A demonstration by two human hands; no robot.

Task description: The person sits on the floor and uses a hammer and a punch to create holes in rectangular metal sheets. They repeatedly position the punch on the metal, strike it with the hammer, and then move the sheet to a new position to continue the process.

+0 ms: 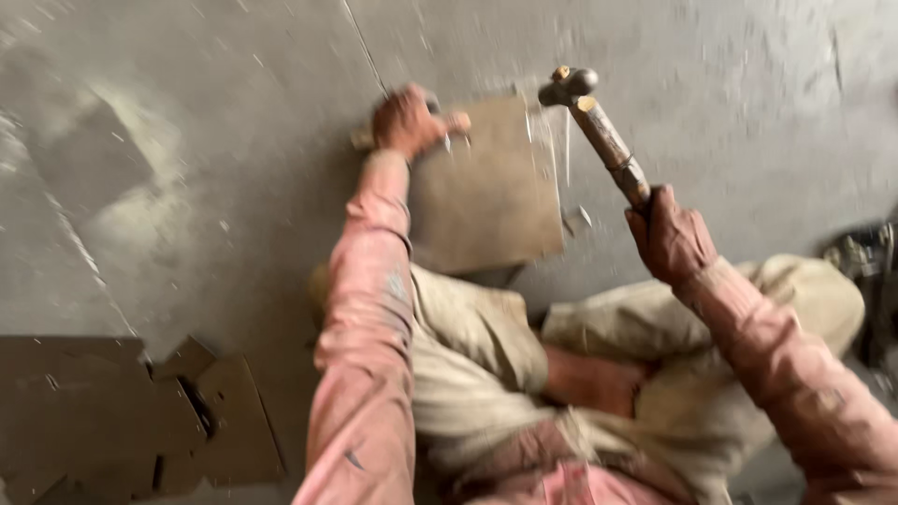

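Head cam, pretty blurry tbh. Left hand (404, 122) is wrapped round what looks like a chisel (449, 124), tip on the top edge of a brown tile (491, 192) lying flat on the grey floor (187, 140). Right hand (669, 234) grips a hammer (585, 108), raised beside the tile. Mid-chipping imo; next hit needs the head square on the chisel, clear of knuckles.

The left hand (408, 122) grips a small tool against a flat brown tile (491, 196) on the grey floor (187, 140). The right hand (670, 238) holds a hammer (599, 126) raised above the tile. Broken tile pieces (122, 411) lie nearby.
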